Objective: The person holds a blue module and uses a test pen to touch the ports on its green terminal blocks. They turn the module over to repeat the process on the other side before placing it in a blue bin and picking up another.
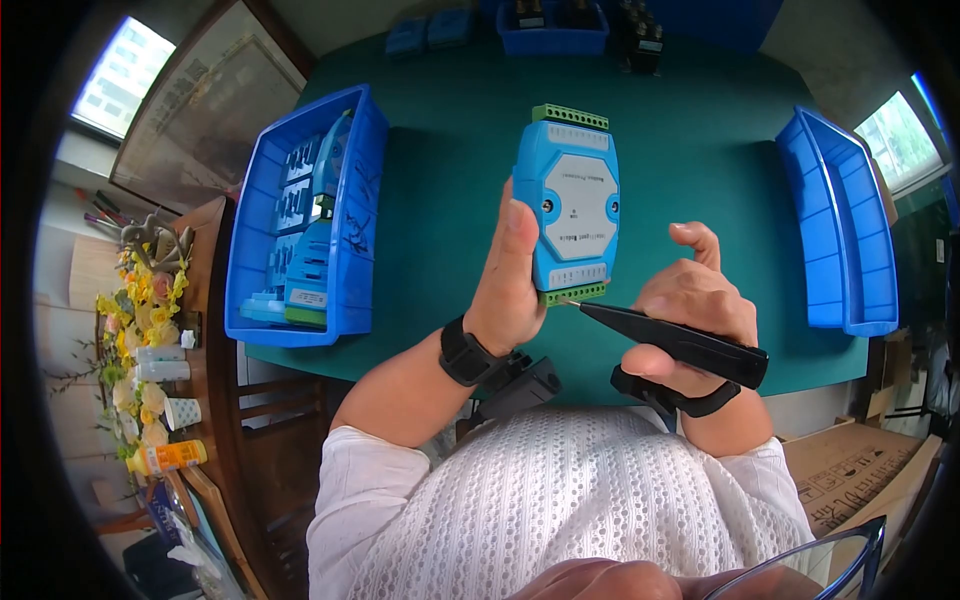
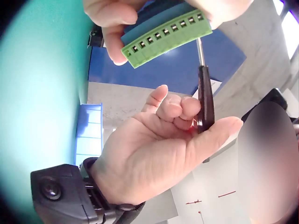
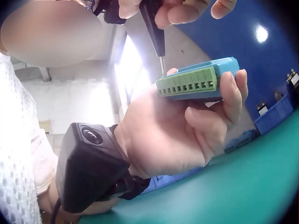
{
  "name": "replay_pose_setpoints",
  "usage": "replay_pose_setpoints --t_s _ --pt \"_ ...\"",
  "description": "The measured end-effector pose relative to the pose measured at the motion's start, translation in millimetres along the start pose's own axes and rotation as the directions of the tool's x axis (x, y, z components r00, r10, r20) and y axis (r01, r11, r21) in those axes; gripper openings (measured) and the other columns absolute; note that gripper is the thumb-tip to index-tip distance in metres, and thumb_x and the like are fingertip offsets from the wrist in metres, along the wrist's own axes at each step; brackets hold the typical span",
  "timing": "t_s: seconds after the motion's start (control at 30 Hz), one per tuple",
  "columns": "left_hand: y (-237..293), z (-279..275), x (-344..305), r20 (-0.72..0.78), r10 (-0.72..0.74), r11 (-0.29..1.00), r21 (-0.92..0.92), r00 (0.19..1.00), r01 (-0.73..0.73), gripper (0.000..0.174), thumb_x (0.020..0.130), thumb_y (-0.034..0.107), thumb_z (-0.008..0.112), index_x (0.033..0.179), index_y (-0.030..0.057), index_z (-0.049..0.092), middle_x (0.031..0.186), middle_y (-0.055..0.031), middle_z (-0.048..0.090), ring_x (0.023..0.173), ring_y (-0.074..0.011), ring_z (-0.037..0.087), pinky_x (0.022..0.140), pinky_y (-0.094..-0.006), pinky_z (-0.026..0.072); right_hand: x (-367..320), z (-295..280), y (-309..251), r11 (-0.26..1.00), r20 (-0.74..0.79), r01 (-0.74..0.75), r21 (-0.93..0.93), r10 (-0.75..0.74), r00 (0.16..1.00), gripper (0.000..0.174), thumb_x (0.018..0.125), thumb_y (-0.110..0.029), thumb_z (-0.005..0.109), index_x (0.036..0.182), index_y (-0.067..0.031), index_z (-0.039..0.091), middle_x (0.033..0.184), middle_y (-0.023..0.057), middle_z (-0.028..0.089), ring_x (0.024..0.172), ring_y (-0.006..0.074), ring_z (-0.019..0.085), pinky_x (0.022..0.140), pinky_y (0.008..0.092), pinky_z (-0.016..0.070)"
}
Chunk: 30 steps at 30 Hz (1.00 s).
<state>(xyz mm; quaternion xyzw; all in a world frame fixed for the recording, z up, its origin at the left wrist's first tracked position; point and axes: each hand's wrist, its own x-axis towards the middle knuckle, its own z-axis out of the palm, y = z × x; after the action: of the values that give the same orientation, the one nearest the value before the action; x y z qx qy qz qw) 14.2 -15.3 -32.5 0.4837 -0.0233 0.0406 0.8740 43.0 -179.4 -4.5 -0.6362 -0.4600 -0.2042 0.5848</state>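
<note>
A light blue electronic module point(image 1: 580, 225) with a grey label is held upright in my left hand point(image 1: 505, 270), over the green table. Green screw terminal blocks run along its two ends, one at the far end point(image 1: 570, 117) and one at the near end point(image 1: 572, 297). My right hand point(image 1: 700, 300) grips a black screwdriver point(image 1: 675, 345), index finger raised off the handle. Its thin metal shaft point(image 2: 201, 51) meets the near terminal block, at the block's end in the right wrist view. In that view the left fingers point(image 3: 229, 95) wrap the module's side.
On the left stands a blue bin point(image 1: 355, 250) with several similar modules in it. Another blue bin point(image 1: 840, 230) is at the right edge. A smaller blue bin point(image 1: 555, 42) with dark parts sits at the back, beside a dark device point(image 1: 642, 45). The table point(image 1: 440, 180) is green.
</note>
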Motion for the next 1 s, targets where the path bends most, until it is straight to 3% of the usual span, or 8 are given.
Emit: replay_pose_setpoints --t_s 0.53,0.63,0.83,1.0 --pt "5.3 -0.1 1.0 0.044 -0.029 1.000 0.004 0.999 0.028 0.069 0.088 0.063 0.029 0.132 0.0107 0.029 0.119 -0.0137 0.050 0.101 -0.0246 0.058 0.073 -0.0357 0.0563 8.9 -6.8 -6.9 0.996 0.117 -0.048 -0.075 0.057 0.992 0.027 0.065 -0.024 0.081 0.073 -0.0106 0.059 0.063 0.0002 0.062 0.057 0.0135 0.060 0.093 0.0433 0.0357" --pt "5.5 -0.6 1.4 0.041 -0.028 1.000 0.000 0.999 0.028 0.069 0.087 0.063 0.030 0.132 0.0105 0.029 0.118 -0.0142 0.050 0.101 -0.0246 0.058 0.073 -0.0358 0.0565 8.3 -6.3 -8.4 0.997 0.140 -0.057 -0.055 0.064 0.988 0.026 0.065 -0.021 0.081 0.074 -0.0108 0.059 0.063 -0.0003 0.062 0.056 0.0134 0.059 0.094 0.0439 0.0353" --pt "4.5 -1.7 2.8 0.065 -0.003 1.000 -0.004 0.998 0.003 0.068 0.088 0.063 0.031 0.133 0.0120 0.027 0.119 -0.0142 0.049 0.101 -0.0244 0.058 0.073 -0.0356 0.0565 5.1 -6.3 -8.0 0.998 0.047 -0.038 0.058 0.036 0.998 0.024 0.066 -0.016 0.080 0.077 -0.0105 0.059 0.062 -0.0006 0.062 0.056 0.0131 0.059 0.094 0.0448 0.0358" --pt "4.5 -1.0 2.2 0.063 0.008 1.000 0.021 0.998 -0.009 0.067 0.088 0.063 0.031 0.133 0.0135 0.027 0.119 -0.0136 0.049 0.101 -0.0238 0.058 0.074 -0.0358 0.0563 6.3 -3.3 -9.0 0.998 0.105 -0.048 0.028 0.045 0.993 0.024 0.065 -0.015 0.080 0.077 -0.0103 0.060 0.062 -0.0006 0.062 0.056 0.0129 0.059 0.094 0.0444 0.0352"
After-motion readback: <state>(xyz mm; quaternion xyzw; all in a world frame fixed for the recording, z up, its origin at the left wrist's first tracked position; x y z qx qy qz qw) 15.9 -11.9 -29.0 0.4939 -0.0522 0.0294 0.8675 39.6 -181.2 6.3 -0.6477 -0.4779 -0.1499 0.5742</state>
